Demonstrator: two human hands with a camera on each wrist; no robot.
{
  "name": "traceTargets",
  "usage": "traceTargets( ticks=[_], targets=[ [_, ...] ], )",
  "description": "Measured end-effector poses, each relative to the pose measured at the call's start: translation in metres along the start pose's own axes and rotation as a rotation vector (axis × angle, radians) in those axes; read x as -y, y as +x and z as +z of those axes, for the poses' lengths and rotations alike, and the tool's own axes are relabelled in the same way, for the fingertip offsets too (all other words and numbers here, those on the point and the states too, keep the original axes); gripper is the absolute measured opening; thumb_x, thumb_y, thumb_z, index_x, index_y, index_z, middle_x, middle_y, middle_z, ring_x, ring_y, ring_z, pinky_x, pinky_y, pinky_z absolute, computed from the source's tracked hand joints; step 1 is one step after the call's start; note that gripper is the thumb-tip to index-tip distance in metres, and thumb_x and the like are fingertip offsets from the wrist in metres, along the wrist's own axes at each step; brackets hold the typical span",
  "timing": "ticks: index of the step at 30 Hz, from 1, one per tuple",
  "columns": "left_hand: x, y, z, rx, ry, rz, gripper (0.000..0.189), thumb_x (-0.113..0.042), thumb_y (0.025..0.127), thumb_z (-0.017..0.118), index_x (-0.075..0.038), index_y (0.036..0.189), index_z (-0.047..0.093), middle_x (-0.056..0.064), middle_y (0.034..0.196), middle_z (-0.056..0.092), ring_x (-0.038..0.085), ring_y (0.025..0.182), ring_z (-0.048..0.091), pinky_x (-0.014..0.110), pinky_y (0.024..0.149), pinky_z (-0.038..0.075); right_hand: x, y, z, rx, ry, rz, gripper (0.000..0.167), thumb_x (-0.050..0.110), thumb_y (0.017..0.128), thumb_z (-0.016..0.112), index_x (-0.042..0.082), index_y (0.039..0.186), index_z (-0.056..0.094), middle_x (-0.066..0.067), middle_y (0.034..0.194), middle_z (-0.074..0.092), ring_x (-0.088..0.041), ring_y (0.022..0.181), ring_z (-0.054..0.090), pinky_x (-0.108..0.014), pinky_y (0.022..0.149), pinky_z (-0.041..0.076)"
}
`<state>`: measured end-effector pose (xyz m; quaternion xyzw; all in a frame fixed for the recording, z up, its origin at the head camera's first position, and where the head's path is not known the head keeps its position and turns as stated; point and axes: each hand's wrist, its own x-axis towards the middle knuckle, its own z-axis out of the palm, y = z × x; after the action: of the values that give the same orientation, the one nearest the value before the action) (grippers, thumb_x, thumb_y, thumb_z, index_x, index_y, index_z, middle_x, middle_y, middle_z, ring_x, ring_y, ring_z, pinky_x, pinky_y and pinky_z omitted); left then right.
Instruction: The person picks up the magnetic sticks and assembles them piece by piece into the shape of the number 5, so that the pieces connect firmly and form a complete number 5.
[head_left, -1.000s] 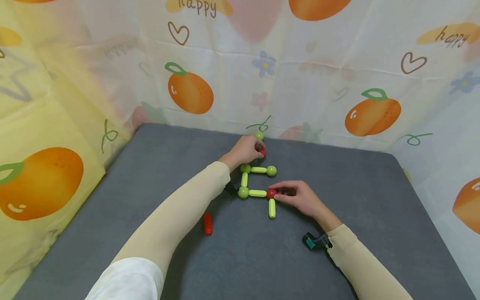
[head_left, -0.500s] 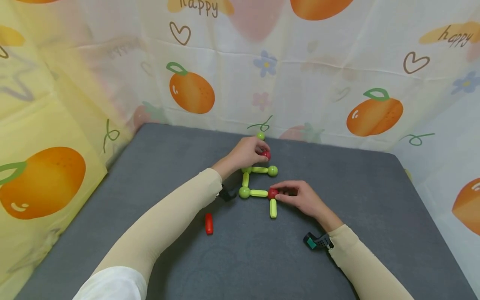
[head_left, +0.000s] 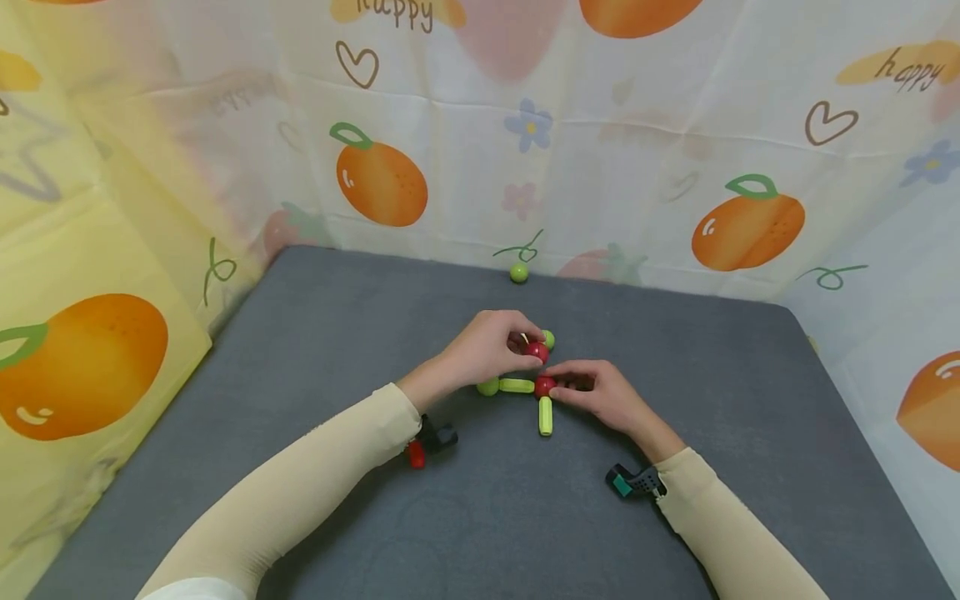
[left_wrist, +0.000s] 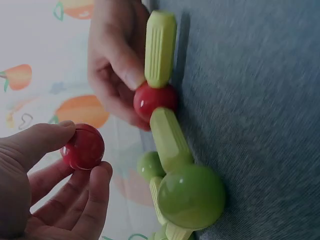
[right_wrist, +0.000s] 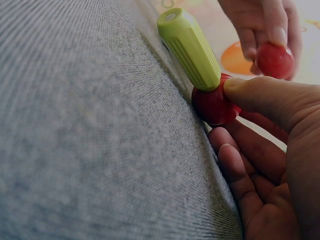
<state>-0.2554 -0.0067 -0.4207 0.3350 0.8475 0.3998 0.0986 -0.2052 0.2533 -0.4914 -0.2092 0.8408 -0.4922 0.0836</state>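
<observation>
My left hand [head_left: 491, 348] pinches a loose red ball [left_wrist: 84, 147] between thumb and fingers, held above the built pieces. My right hand [head_left: 603, 398] grips another red ball [right_wrist: 216, 102] low on the table. That ball joins two yellow-green rods: one rod [head_left: 545, 417] points toward me, the other rod [head_left: 517, 386] runs left to a green ball [left_wrist: 192, 196]. From there the chain continues behind my left hand, which hides much of it in the head view. A further green ball [head_left: 550, 339] shows just past my left fingers.
A separate green ball [head_left: 519, 272] lies at the table's back edge by the printed curtain. Under my left wrist, a red rod [head_left: 416, 455] is partly covered. The grey table [head_left: 712, 375] spreads around the pieces.
My left hand has brought its red ball from the back of the table toward me, near the right hand's ball. The right hand stays in place.
</observation>
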Motion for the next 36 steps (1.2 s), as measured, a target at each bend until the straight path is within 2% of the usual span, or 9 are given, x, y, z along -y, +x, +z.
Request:
traceTargets(
  ticks=[8,13,17,20,25,30,36],
  targets=[
    [-0.012,-0.022,0.008,-0.001,-0.031,0.010,0.025,-0.015,0.095,0.089,-0.011,0.118,0.081,-0.005,0.107,0.072,0.005,0.089,0.070,0.023,0.080,0.059,0.002,0.000,0.001,-0.005,0.005,0.017,0.026,0.015,0.101,0.081,0.013,0.127,0.081,0.001,0.111,0.078,-0.022,0.091,0.070,-0.032,0.081,0.058],
    [-0.024,-0.030,0.016,0.026,-0.065,0.059,0.021,-0.011,0.092,0.090,-0.012,0.111,0.081,-0.007,0.100,0.073,0.004,0.084,0.070,0.023,0.078,0.059,0.001,0.000,0.000,-0.024,-0.028,-0.019,0.024,0.011,0.101,0.080,0.011,0.125,0.081,0.000,0.112,0.078,-0.020,0.092,0.071,-0.032,0.083,0.058],
    [-0.031,-0.038,0.025,0.065,-0.051,0.092,0.023,-0.013,0.092,0.091,-0.012,0.112,0.082,-0.008,0.099,0.072,0.004,0.084,0.068,0.022,0.078,0.058,0.000,0.000,0.000,-0.026,-0.039,-0.033,0.026,0.009,0.101,0.079,0.008,0.127,0.080,-0.001,0.113,0.078,-0.019,0.094,0.071,-0.032,0.085,0.058],
    [-0.035,-0.044,0.032,0.087,-0.007,0.114,0.025,-0.016,0.091,0.092,-0.013,0.114,0.082,-0.007,0.100,0.069,0.006,0.084,0.066,0.021,0.077,0.056,0.001,0.000,0.000,-0.012,-0.028,-0.018,0.028,0.011,0.102,0.078,0.010,0.130,0.079,0.000,0.115,0.078,-0.019,0.096,0.071,-0.032,0.086,0.058],
    [-0.040,-0.052,0.040,0.113,0.037,0.148,0.020,-0.018,0.091,0.093,-0.016,0.106,0.079,-0.007,0.096,0.066,0.003,0.082,0.064,0.018,0.074,0.054,0.005,0.000,0.000,-0.001,-0.021,-0.003,0.029,0.012,0.104,0.077,0.013,0.132,0.079,0.001,0.117,0.078,-0.021,0.096,0.071,-0.032,0.086,0.059],
    [-0.039,-0.057,0.046,0.122,0.070,0.132,0.021,-0.020,0.090,0.094,-0.018,0.104,0.079,-0.010,0.092,0.066,0.001,0.081,0.062,0.017,0.073,0.052,0.004,0.000,0.001,0.007,-0.007,-0.009,0.029,0.013,0.104,0.077,0.013,0.133,0.079,0.000,0.117,0.078,-0.021,0.096,0.071,-0.031,0.086,0.058],
    [-0.037,-0.058,0.054,0.146,0.167,0.111,0.019,-0.023,0.089,0.094,-0.019,0.101,0.080,-0.014,0.086,0.066,-0.001,0.078,0.059,0.018,0.073,0.049,0.004,0.000,0.001,0.001,-0.007,-0.012,0.029,0.015,0.103,0.079,0.012,0.131,0.080,0.000,0.113,0.078,-0.021,0.094,0.070,-0.029,0.083,0.057]
  ],
)
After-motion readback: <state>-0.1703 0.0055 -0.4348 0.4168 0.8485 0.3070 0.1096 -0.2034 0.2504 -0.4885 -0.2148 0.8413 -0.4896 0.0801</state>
